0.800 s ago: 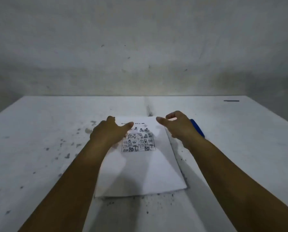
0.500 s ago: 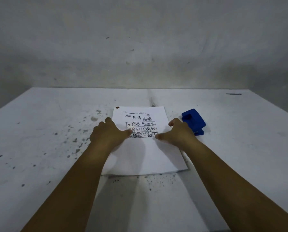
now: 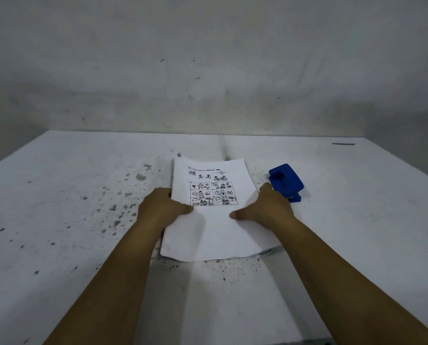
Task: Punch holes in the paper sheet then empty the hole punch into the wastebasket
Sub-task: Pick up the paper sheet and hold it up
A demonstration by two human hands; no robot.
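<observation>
A white paper sheet (image 3: 215, 230) printed with small cartoon panels lies mid-table, its side edges lifted and its near edge curling off the surface. My left hand (image 3: 159, 207) grips its left edge, thumb on top and fingers underneath. My right hand (image 3: 267, 210) grips the right edge the same way. A blue hole punch (image 3: 286, 180) sits on the table just right of the sheet, behind my right hand and apart from it. No wastebasket is in view.
The white table (image 3: 58, 220) is speckled with dark spots left of and in front of the sheet. A grey wall rises behind the far edge. A short dark mark (image 3: 343, 144) lies at the far right corner.
Both hands came down from above the sheet onto its sides and closed on the edges. The sheet's edges have lifted off the table, and the hole punch is now uncovered.
</observation>
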